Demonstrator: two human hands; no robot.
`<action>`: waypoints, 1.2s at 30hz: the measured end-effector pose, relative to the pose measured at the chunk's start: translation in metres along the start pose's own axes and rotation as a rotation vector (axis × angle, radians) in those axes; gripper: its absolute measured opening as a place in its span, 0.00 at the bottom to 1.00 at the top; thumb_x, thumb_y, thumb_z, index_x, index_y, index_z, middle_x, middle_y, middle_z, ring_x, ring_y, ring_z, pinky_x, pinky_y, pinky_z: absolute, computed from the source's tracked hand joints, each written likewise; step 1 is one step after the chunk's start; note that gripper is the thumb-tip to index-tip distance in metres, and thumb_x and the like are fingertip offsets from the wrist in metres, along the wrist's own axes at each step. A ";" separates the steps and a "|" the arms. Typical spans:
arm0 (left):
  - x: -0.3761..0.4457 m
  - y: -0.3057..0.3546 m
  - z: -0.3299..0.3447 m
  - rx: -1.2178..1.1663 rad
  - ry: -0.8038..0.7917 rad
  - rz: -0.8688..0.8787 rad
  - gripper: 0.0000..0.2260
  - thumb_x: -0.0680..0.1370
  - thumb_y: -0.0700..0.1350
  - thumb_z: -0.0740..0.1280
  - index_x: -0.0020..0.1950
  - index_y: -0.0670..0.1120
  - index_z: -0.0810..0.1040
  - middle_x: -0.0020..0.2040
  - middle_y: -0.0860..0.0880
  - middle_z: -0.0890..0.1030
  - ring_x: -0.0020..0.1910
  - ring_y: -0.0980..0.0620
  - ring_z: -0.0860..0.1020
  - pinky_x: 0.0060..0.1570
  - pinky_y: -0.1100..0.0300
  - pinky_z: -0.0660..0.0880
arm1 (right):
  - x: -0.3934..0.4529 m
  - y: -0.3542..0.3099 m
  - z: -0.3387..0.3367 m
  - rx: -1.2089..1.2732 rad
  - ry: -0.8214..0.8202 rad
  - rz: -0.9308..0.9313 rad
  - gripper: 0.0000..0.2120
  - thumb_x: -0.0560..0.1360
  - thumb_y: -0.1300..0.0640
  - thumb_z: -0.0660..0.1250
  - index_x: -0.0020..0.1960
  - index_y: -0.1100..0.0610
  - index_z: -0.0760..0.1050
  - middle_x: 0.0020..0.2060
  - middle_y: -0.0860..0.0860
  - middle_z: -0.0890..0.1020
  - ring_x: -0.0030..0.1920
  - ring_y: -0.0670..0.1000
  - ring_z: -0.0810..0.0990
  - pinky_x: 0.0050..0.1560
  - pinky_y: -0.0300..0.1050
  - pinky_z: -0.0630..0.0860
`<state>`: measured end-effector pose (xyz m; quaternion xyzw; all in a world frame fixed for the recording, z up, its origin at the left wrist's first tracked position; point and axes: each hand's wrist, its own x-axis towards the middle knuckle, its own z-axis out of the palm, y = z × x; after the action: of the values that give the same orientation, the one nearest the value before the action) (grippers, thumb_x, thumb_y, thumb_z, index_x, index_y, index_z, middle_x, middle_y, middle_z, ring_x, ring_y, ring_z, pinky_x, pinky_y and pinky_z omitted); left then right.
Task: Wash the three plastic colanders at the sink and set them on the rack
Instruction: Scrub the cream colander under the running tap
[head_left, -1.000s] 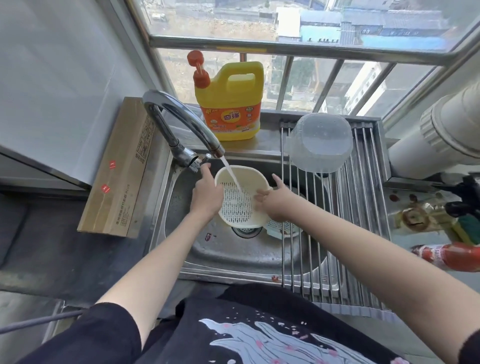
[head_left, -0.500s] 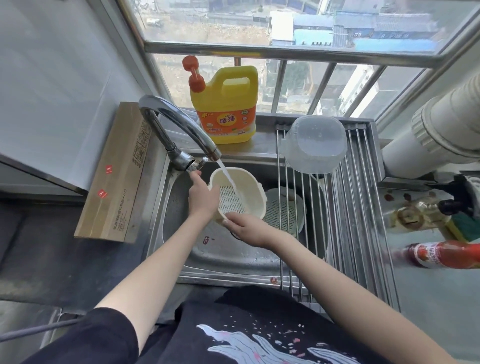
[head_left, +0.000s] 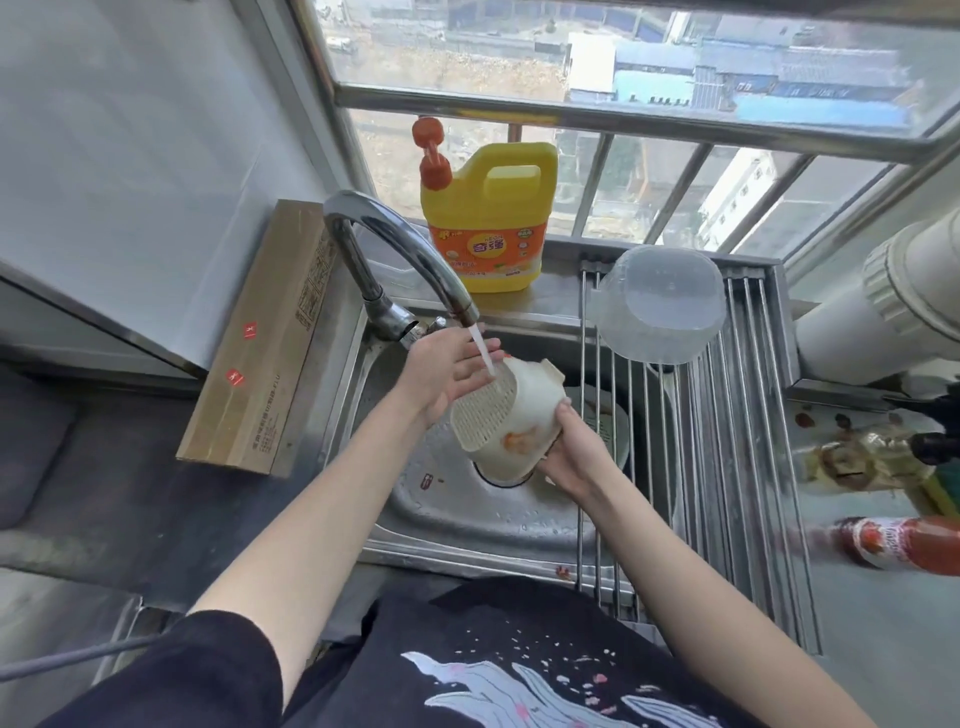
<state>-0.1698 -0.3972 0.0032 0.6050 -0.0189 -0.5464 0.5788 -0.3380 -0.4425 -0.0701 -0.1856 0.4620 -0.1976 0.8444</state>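
Observation:
A cream plastic colander is turned bottom-up over the sink, under the running tap. My right hand grips its rim from below on the right. My left hand lies flat with straight fingers against its perforated base, and the water stream falls on those fingers. A clear plastic colander lies upside down on the metal roll-up rack. A third colander sits low in the sink under the rack bars, mostly hidden.
A yellow detergent jug stands on the ledge behind the sink. A cardboard box leans at the left of the sink. Sauce bottles lie on the counter at the right. A white pipe crosses the right side.
The cream colander has been flipped from facing up to bottom-up. My left hand moved from its rim onto its base, and my right hand shifted under the right rim.

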 end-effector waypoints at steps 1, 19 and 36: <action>-0.001 0.003 0.009 -0.020 -0.070 -0.033 0.09 0.80 0.43 0.62 0.55 0.39 0.76 0.46 0.42 0.82 0.43 0.48 0.83 0.47 0.54 0.81 | 0.000 0.000 -0.002 0.015 0.017 0.000 0.19 0.84 0.51 0.48 0.71 0.56 0.65 0.65 0.62 0.74 0.63 0.60 0.75 0.56 0.58 0.75; 0.032 -0.020 -0.010 1.179 0.228 0.022 0.24 0.81 0.56 0.51 0.66 0.38 0.69 0.66 0.36 0.72 0.65 0.37 0.70 0.63 0.50 0.66 | 0.000 -0.012 0.020 -0.083 0.067 0.108 0.16 0.83 0.51 0.53 0.59 0.61 0.73 0.45 0.57 0.81 0.44 0.54 0.81 0.38 0.53 0.80; 0.001 -0.066 -0.069 0.139 -0.290 -0.242 0.58 0.52 0.71 0.75 0.76 0.53 0.57 0.73 0.46 0.67 0.59 0.47 0.77 0.48 0.55 0.78 | 0.036 -0.045 0.071 -0.174 0.163 0.174 0.28 0.79 0.43 0.59 0.62 0.68 0.72 0.54 0.62 0.81 0.50 0.60 0.82 0.50 0.57 0.79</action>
<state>-0.1624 -0.3292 -0.0634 0.5564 -0.0671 -0.6907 0.4569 -0.2674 -0.4895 -0.0373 -0.2007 0.5590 -0.0972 0.7986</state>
